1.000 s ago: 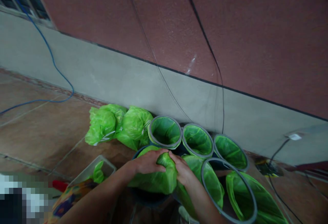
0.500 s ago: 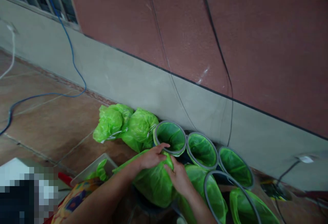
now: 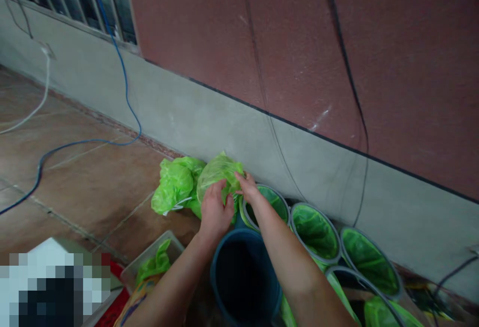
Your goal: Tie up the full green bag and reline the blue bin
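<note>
Loosely spread hands (image 3: 216,211) by a green bag (image 3: 213,173), near bins (image 3: 293,221) with green liners (image 3: 317,233).

The green bag (image 3: 215,177) has left the blue bin (image 3: 245,238) (its dark inside now shows) for the other bags (image 3: 174,182) by the wall (image 3: 194,112); the left hand (image 3: 216,210) and right hand (image 3: 249,188) have moved there too, fingers now spread.

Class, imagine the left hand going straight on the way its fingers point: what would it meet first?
The left hand would likely meet the puffed green bag just ahead; depth is unclear, and it may already be touching it.
</note>
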Demonstrator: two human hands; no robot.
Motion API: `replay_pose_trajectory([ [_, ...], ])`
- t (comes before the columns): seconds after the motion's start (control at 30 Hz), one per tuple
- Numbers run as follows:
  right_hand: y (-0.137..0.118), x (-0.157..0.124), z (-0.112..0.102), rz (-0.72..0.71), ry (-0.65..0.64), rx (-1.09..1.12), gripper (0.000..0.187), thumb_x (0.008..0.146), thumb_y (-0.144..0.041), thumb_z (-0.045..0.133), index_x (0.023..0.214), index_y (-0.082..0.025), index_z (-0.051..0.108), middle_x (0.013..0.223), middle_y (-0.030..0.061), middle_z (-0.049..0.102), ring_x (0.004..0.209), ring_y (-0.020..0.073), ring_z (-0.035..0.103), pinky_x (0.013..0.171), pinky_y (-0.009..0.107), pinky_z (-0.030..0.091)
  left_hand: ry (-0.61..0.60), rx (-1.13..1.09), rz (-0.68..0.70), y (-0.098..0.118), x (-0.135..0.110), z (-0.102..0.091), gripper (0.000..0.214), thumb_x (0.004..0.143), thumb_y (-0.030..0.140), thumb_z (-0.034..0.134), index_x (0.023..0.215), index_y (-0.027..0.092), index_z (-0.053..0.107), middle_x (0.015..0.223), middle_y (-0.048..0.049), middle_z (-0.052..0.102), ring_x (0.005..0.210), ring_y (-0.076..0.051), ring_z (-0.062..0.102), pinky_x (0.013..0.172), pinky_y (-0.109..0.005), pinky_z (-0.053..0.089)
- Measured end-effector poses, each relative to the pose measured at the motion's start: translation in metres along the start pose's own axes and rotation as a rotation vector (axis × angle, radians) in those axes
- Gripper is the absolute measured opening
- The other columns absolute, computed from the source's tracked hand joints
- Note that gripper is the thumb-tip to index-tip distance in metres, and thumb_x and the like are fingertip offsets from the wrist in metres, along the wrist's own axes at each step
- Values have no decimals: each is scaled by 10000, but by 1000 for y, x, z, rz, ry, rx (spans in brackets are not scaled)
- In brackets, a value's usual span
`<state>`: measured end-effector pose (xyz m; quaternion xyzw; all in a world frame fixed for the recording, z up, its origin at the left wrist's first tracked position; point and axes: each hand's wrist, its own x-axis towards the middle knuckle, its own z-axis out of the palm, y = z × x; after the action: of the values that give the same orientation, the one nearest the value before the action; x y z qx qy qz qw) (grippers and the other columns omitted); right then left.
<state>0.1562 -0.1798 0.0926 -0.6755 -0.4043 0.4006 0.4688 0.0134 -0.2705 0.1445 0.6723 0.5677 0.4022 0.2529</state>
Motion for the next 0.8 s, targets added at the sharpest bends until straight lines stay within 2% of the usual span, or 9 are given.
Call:
replay_pose_trajectory([
  [0.07, 21, -3, -4, 119, 73, -93, 495, 748, -400, 665, 1176, -166, 584, 961, 81, 701, 808, 190, 651, 653, 298, 510, -113, 110, -42, -9, 3, 4, 440, 866, 267, 515, 1283, 127, 525, 1250, -154, 624, 1184, -271, 570, 1035, -386, 434],
  [0.13, 51, -26, -18, 153, 131, -155, 450, 745, -361, 649, 1132, -136, 620, 883, 79, 702, 802, 199, 656, 670, 299, 511, -246, 242, -82, -21, 4, 9, 460, 859, 283, 532, 1281, 100, 536, 1239, -174, 634, 1171, -284, 585, 1022, -374, 437],
  [0.27, 117, -112, -66, -15, 212, -259, 308, 793, -357, 542, 1004, -179, 680, 899, 57, 718, 864, 200, 663, 844, 347, 513, -486, 445, -63, -39, 3, 20, 448, 888, 314, 497, 1269, 87, 557, 1207, -180, 663, 1162, -272, 608, 1006, -338, 435],
  [0.37, 158, -184, -96, 72, 277, -334, 309, 818, -366, 494, 970, -186, 693, 902, 70, 728, 855, 219, 671, 867, 389, 513, -613, 516, 11, -44, 1, 30, 467, 898, 333, 482, 1275, 66, 552, 1235, -209, 650, 1181, -287, 603, 1007, -344, 433],
  [0.43, 178, -221, -108, 142, 289, -332, 328, 819, -374, 484, 965, -174, 699, 863, 84, 727, 812, 232, 680, 813, 388, 529, -682, 525, 44, -42, -2, 39, 465, 897, 329, 482, 1264, 55, 559, 1241, -235, 643, 1177, -304, 607, 1003, -362, 436],
  [0.53, 195, -256, -116, 188, 319, -333, 316, 812, -355, 475, 927, -176, 709, 829, 98, 728, 770, 241, 684, 773, 391, 533, -753, 504, 58, -38, -14, 53, 432, 879, 302, 506, 1209, 37, 591, 1197, -259, 660, 1156, -336, 616, 992, -405, 442],
  [0.63, 198, -269, -118, 170, 323, -312, 289, 808, -331, 483, 914, -189, 711, 881, 102, 737, 798, 242, 688, 784, 390, 534, -770, 477, 65, -30, -30, 57, 423, 862, 295, 535, 1193, 40, 604, 1202, -248, 662, 1163, -345, 609, 996, -422, 437],
  [0.7, 195, -273, -117, 172, 299, -297, 287, 811, -330, 484, 927, -195, 709, 879, 90, 739, 794, 235, 690, 781, 383, 536, -787, 458, 73, -22, -38, 50, 410, 862, 315, 539, 1188, 79, 619, 1171, -204, 688, 1125, -316, 631, 979, -398, 450],
  [0.8, 192, -278, -113, 187, 222, -290, 275, 810, -334, 492, 918, -202, 709, 829, 60, 735, 735, 215, 687, 743, 359, 532, -783, 344, 56, -13, -35, 21, 417, 863, 375, 522, 1176, 126, 639, 1033, -130, 733, 964, -254, 682, 885, -341, 498],
])
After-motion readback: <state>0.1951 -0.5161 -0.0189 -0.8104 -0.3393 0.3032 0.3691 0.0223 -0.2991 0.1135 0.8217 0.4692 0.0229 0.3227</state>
